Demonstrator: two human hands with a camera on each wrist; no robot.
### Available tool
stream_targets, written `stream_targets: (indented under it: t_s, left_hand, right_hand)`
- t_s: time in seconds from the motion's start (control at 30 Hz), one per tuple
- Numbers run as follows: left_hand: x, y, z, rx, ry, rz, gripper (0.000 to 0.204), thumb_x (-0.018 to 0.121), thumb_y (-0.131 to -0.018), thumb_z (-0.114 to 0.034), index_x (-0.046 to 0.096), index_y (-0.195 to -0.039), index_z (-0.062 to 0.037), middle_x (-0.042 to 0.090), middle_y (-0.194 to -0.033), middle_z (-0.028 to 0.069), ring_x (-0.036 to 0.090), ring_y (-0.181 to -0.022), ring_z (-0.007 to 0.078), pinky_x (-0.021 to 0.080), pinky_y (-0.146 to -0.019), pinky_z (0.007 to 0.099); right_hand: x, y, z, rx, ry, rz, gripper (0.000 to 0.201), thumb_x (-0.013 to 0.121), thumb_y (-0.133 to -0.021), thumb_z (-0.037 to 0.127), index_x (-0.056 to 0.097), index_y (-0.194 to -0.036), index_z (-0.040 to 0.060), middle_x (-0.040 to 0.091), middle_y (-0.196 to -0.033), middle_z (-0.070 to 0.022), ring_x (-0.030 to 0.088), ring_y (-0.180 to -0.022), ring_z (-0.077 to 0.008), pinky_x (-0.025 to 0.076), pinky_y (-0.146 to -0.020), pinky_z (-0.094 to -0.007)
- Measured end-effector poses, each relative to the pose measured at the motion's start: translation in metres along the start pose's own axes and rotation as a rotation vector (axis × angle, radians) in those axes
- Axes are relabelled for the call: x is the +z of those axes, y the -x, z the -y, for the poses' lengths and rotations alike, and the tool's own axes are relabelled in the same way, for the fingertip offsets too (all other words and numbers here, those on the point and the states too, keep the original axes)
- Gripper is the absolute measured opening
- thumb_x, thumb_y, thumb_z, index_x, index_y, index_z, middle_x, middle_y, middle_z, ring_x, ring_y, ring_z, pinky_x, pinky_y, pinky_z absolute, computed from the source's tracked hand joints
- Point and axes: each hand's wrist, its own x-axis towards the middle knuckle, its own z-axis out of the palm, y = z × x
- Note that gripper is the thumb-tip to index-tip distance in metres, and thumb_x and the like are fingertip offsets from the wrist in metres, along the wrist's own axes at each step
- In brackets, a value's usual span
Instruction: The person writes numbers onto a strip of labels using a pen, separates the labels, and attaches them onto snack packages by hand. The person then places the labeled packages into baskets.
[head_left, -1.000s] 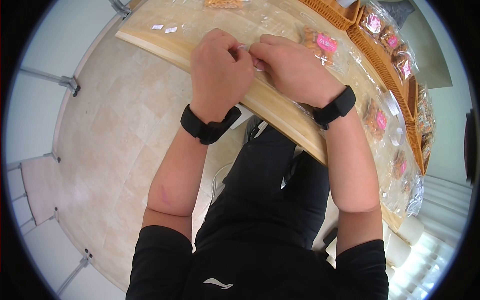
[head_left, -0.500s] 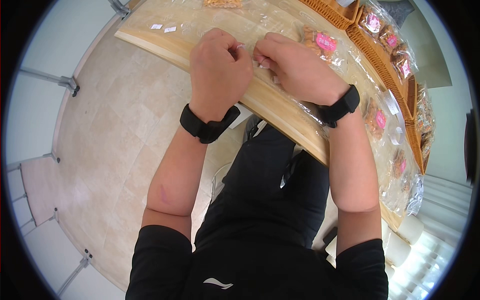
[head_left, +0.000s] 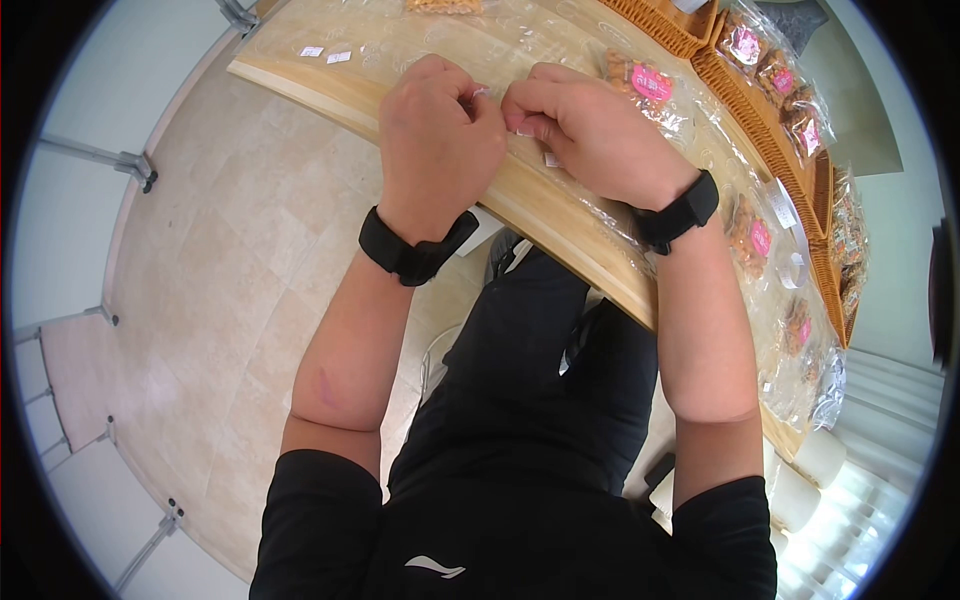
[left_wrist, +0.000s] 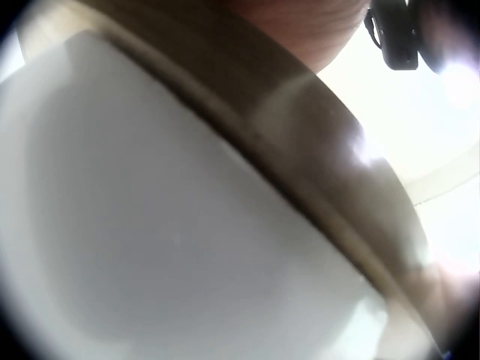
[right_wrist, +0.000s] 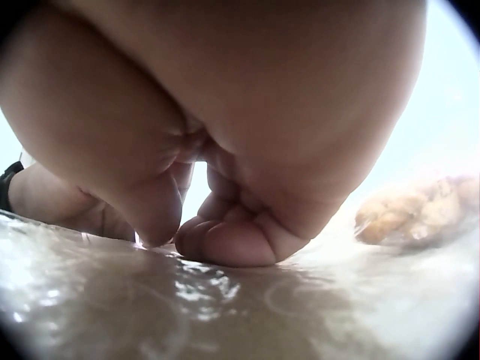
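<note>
In the head view, my left hand (head_left: 445, 130) pinches a small white label (head_left: 482, 92) between thumb and forefinger, above the front edge of the wooden table (head_left: 300, 92). Just right of it, my right hand (head_left: 605, 135) has curled fingers, with a white edge at the thumb tip; I cannot tell what it holds. From the right wrist, the curled fingertips (right_wrist: 229, 244) rest low on shiny clear plastic (right_wrist: 202, 289). Another small label (head_left: 551, 160) lies beneath the right hand. The left wrist view shows a pale surface (left_wrist: 165, 210) and the table edge, with the fingertips hidden.
A clear bag of brown snacks with a pink label (head_left: 652, 84) lies beyond the right hand. More bags (head_left: 752, 238) lie along the right side. Wicker baskets (head_left: 760, 120) of packed snacks stand behind. Two white labels (head_left: 339, 57) lie at the far left.
My right hand has drawn slightly to the right, opening a gap from the left hand and uncovering the label beneath it. The left hand has barely moved.
</note>
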Motion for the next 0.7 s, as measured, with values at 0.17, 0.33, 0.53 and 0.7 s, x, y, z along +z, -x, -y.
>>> stream_targets:
  t_s: [0.17, 0.33, 0.53, 0.7]
  left_hand:
    - [0.0008, 0.0005, -0.0003, 0.007, -0.005, 0.003, 0.011, 0.063, -0.076, 0.000, 0.062, -0.066, 0.0029, 0.060, -0.073, 0.0135, 0.060, -0.070, 0.0327, 0.048, -0.063, 0.0415]
    - [0.0007, 0.0006, 0.0000, 0.008, -0.013, 0.009, 0.011, 0.062, -0.076, 0.000, 0.062, -0.066, 0.0031, 0.061, -0.075, 0.0137, 0.060, -0.071, 0.0328, 0.048, -0.063, 0.0413]
    - [0.0004, 0.0005, -0.0009, 0.010, -0.012, 0.012, 0.009, 0.062, -0.076, 0.001, 0.063, -0.067, 0.0031, 0.061, -0.075, 0.0139, 0.060, -0.072, 0.0332, 0.048, -0.064, 0.0415]
    - [0.0015, 0.0009, 0.0014, 0.016, -0.014, 0.013, 0.008, 0.061, -0.075, 0.002, 0.064, -0.068, 0.0034, 0.061, -0.075, 0.0139, 0.060, -0.072, 0.0333, 0.049, -0.064, 0.0414]
  right_hand:
    - [-0.0013, -0.0003, 0.0010, 0.012, 0.025, -0.014, 0.013, 0.057, -0.089, 0.006, 0.063, -0.100, 0.0069, 0.060, -0.097, -0.0143, 0.059, -0.096, -0.0375, 0.048, -0.081, -0.0438]
    - [-0.0019, 0.0007, 0.0003, 0.006, 0.022, -0.027, 0.015, 0.056, -0.086, 0.004, 0.061, -0.100, 0.0064, 0.060, -0.097, -0.0147, 0.059, -0.096, -0.0378, 0.048, -0.080, -0.0439]
    - [-0.0040, 0.0021, 0.0001, 0.024, 0.023, -0.030, 0.014, 0.056, -0.082, 0.001, 0.056, -0.095, 0.0050, 0.059, -0.095, -0.0149, 0.057, -0.095, -0.0389, 0.047, -0.079, -0.0444]
    - [-0.0068, 0.0036, 0.0019, 0.045, 0.013, -0.025, 0.013, 0.057, -0.082, 0.001, 0.056, -0.095, 0.0048, 0.059, -0.095, -0.0149, 0.057, -0.095, -0.0388, 0.047, -0.079, -0.0443]
